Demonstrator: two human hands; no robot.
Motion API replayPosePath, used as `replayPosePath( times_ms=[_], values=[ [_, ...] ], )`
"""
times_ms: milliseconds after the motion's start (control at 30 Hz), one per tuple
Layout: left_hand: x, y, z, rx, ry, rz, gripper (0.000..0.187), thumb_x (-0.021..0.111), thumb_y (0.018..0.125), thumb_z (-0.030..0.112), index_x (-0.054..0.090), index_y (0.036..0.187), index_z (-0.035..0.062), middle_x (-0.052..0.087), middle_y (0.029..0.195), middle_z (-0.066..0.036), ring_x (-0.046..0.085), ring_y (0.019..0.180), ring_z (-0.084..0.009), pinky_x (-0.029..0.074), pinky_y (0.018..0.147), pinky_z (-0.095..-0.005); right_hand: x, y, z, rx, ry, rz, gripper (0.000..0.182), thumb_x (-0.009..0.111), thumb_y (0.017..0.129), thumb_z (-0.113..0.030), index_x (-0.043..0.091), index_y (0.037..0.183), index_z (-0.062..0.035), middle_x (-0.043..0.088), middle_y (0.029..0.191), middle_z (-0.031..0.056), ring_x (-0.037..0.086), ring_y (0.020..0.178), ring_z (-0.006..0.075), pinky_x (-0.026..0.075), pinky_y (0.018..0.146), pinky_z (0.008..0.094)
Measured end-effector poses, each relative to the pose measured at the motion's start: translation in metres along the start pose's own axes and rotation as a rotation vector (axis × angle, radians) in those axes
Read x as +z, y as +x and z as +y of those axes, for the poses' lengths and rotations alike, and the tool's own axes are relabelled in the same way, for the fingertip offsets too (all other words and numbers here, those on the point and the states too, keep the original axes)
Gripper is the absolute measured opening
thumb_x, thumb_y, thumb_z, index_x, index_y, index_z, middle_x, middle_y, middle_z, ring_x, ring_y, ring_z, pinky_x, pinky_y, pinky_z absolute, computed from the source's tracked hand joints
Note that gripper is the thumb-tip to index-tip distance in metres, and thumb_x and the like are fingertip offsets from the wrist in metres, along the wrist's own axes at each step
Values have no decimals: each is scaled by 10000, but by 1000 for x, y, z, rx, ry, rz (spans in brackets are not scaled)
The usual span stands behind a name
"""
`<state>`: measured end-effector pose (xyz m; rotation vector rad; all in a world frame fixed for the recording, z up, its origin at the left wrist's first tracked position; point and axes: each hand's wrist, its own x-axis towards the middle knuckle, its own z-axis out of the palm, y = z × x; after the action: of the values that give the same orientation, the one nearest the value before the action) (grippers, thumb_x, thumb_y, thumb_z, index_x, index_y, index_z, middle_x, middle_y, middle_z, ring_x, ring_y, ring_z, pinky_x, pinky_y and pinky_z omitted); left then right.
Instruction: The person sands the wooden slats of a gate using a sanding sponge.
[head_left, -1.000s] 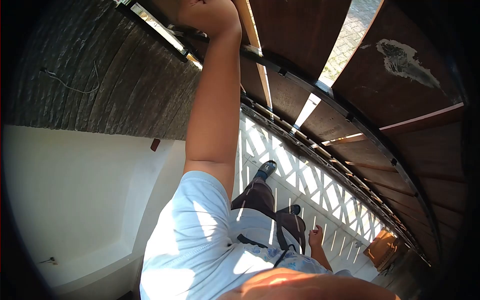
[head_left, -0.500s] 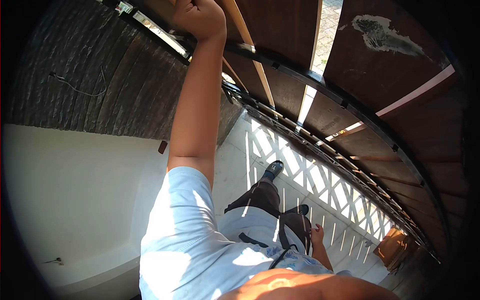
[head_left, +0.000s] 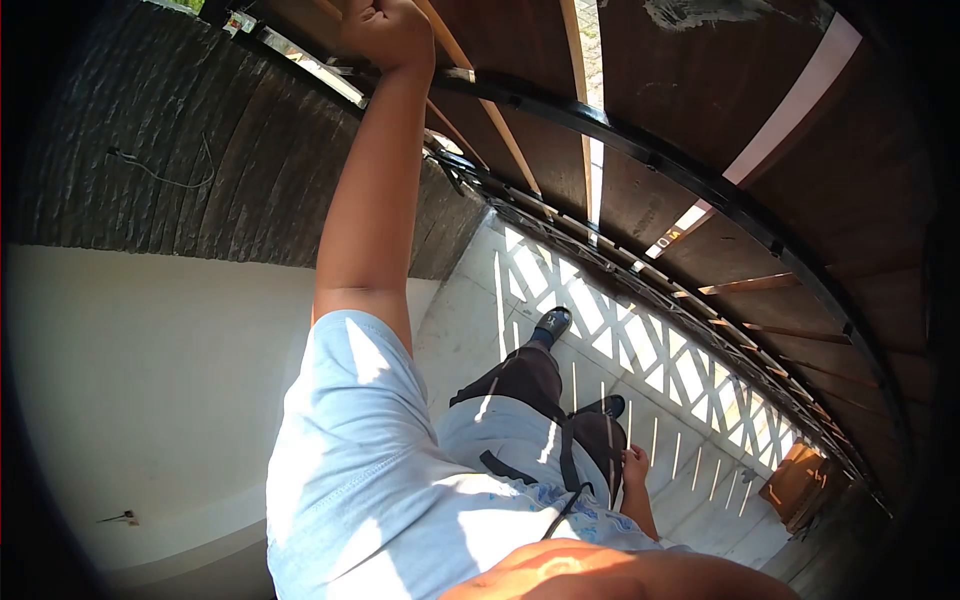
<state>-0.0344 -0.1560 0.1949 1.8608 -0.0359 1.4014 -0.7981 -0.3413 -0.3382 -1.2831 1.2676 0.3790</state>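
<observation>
My left arm reaches up along the left of the gate, and my left hand (head_left: 390, 32) is at the top edge of the view with its fingers curled closed. Part of the hand is cut off, and whatever it may grip is hidden. Right beside it are the dark brown panels (head_left: 530, 50) of the gate, set in a black curved-looking metal frame (head_left: 600, 125). Low by my right thigh hangs my right hand (head_left: 635, 467), small in view. Its fingers are loosely bent and apart, with nothing visible in them.
A dark ridged stone wall (head_left: 130, 150) with a thin loose wire (head_left: 165, 178) stands on the left, above a pale wall (head_left: 150, 370). Brown wooden box-like object (head_left: 797, 482) sits at the gate's far right foot. Lattice-shaped sunlight falls on the tiled floor (head_left: 470, 300).
My left hand and forearm have shifted slightly left and up in view. The gate's panels appear further up and left. My right hand stays by my thigh, its fingers a little more bent.
</observation>
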Motion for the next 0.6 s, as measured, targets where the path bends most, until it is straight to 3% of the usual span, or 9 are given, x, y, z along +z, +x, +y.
replayPosePath(
  times_ms=[100, 167, 233, 300, 367, 400, 467, 533, 600],
  values=[
    [9, 16, -24, 327, -205, 170, 312, 570, 1062, 206, 757, 1103, -40, 771, 1009, -195, 729, 902, -310, 548, 824, -393, -10, -5, 2, 113, 49, 48, 451, 687, 875, -59, 595, 1313, -8, 674, 919, 65, 630, 743, 132, 483, 610, 278],
    [5, 38, -24, -381, -351, 40, 359, 557, 1069, 243, 738, 1161, -53, 763, 1072, -222, 739, 967, -332, 545, 855, -408, -12, -11, -3, 144, 34, 10, 446, 640, 910, -120, 578, 1343, -37, 716, 1010, 85, 672, 815, 168, 515, 621, 305],
    [-3, 36, -11, -330, 11, -52, 411, 528, 1080, 275, 704, 1235, -63, 743, 1138, -248, 725, 1032, -372, 538, 892, -426, -13, -10, -1, 131, 30, 17, 432, 644, 907, -123, 595, 1328, -38, 714, 1005, 87, 671, 814, 166, 518, 629, 305],
    [7, 37, -55, 189, -162, -13, 420, 512, 1086, 277, 690, 1264, -58, 735, 1136, -264, 715, 1024, -398, 537, 894, -433, -8, -7, 5, 109, 29, 24, 419, 649, 904, -126, 612, 1312, -38, 712, 1000, 90, 669, 812, 165, 520, 636, 305],
    [-17, 43, -25, 53, -89, -62, 392, 509, 1086, 249, 697, 1258, -48, 732, 1133, -272, 715, 1017, -401, 543, 889, -430, -5, 1, 21, 58, -60, 61, 379, 664, 898, -129, 652, 1262, -27, 709, 990, 90, 659, 805, 157, 527, 664, 296],
    [-26, 49, -22, -156, -449, -234, 369, 523, 1080, 231, 708, 1238, -46, 740, 1113, -262, 724, 987, -385, 549, 870, -417, -3, -4, 14, 59, -70, 69, 355, 674, 891, -120, 675, 1229, -10, 705, 982, 92, 652, 807, 155, 530, 697, 288],
    [1, 23, -43, 306, -88, -105, 330, 560, 1067, 210, 732, 1185, -46, 763, 1071, -224, 745, 918, -326, 558, 815, -379, -3, -3, 22, 17, -84, 78, 365, 674, 891, -119, 670, 1237, -3, 704, 981, 94, 649, 804, 154, 528, 702, 291],
    [-9, 15, -12, 55, -478, -138, 311, 580, 1058, 198, 736, 1177, -44, 767, 1062, -215, 749, 915, -309, 558, 800, -373, 0, 1, 26, -4, -54, 79, 381, 669, 894, -122, 663, 1253, 4, 703, 990, 104, 650, 813, 164, 526, 721, 301],
    [2, 22, -22, 132, -196, 25, 284, 610, 1044, 177, 743, 1173, -39, 771, 1070, -204, 756, 951, -288, 560, 789, -366, -1, 3, 26, 30, -48, 62, 393, 667, 892, -120, 656, 1265, 5, 703, 1003, 111, 657, 828, 173, 532, 734, 306]
  ],
)
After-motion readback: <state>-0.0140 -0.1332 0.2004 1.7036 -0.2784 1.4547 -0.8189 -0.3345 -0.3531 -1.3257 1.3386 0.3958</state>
